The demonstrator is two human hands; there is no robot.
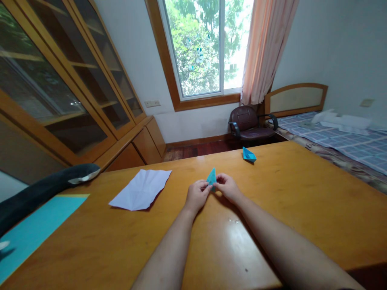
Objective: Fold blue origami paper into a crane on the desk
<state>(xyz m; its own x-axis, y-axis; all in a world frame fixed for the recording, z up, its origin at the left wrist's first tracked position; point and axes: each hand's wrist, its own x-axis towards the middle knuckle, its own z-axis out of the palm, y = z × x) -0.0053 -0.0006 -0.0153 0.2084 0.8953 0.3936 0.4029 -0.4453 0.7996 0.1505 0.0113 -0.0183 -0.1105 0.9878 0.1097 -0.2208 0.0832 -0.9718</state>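
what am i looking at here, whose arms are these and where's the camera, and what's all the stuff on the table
There is no machine here: the two bare arms belong to a person, and the single picture comes from a camera worn on that person's head, looking forward and down. That is why the arms reach in from the bottom edge.

The left hand and right hand meet over a wooden table, and together they pinch a small folded blue paper whose point sticks up.

On the table lie a creased white sheet to the left, a finished blue paper boat farther back, and a teal sheet at the left edge, with a dark plush toy beside it. Behind are a window, a chair and a bed.
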